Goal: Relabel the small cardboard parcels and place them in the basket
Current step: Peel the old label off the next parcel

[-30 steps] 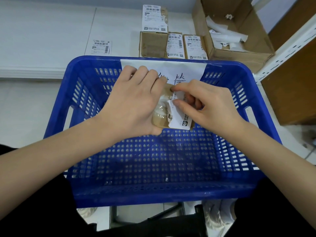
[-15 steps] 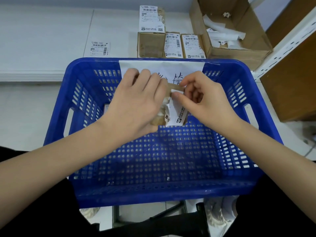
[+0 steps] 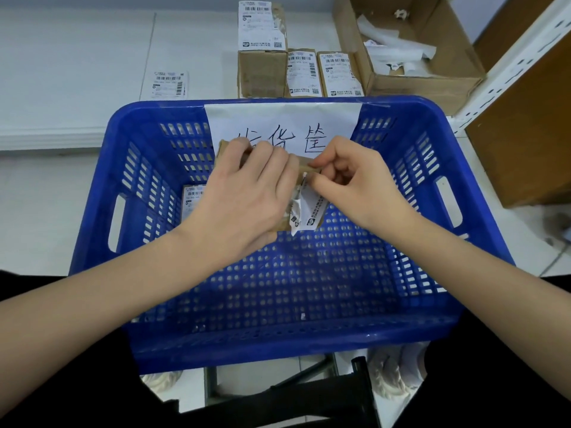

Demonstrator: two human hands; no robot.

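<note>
Above the blue basket (image 3: 102, 186) my left hand (image 3: 247, 199) grips a small cardboard parcel (image 3: 304, 168), covering most of it. A white shipping label (image 3: 309, 208) hangs half peeled and crumpled off the parcel's right side. My right hand (image 3: 355, 183) pinches the label's upper edge between thumb and forefinger. One labelled parcel (image 3: 193, 196) lies inside the basket at the back left, partly hidden by my left hand. Three more labelled parcels (image 3: 262, 47) stand on the white table behind the basket.
A white paper sign (image 3: 282, 125) with handwriting hangs on the basket's far wall. A loose label (image 3: 169, 84) lies on the table at the back left. An open cardboard box (image 3: 411, 54) with paper scraps sits at the back right, beside a white metal shelf post (image 3: 506, 60).
My right hand has pulled the label further up off the parcel, so more of it hangs free. Both hands and the parcel have shifted slightly toward the basket's far wall.
</note>
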